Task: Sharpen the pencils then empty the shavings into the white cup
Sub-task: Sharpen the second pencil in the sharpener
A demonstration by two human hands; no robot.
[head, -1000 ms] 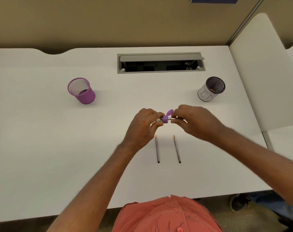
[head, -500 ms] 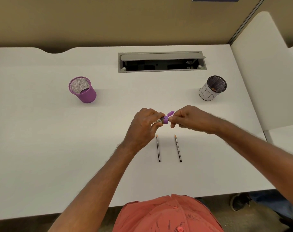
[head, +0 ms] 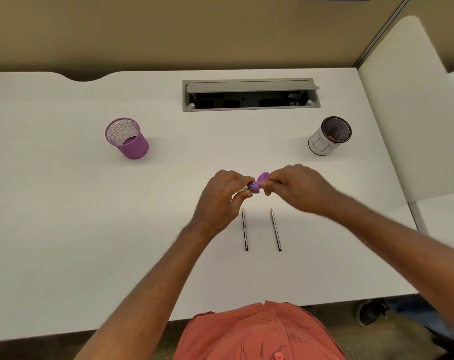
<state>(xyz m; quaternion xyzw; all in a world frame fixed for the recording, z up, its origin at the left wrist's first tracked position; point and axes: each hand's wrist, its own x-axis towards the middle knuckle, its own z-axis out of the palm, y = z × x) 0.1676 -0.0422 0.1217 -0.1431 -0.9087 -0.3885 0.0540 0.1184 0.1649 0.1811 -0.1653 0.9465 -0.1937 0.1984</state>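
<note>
Both hands hold a purple sharpener above the white table (head: 65,229).

The left hand (head: 218,201) has its grip curled round the clear body of the sharpener (head: 254,186) – the right hand (head: 296,188) pinches at the purple end, where the lid stands flipped up. Two pencils (head: 245,229) (head: 275,229) lie side by side on the table just below the hands, points facing away. The white cup (head: 322,145) sits well apart at the far right – a purple mesh cup (head: 132,145) at the far left.

left hand (head: 222,201): fingers curled, pinching | right hand (head: 296,189): fingers curled, pinching
</note>
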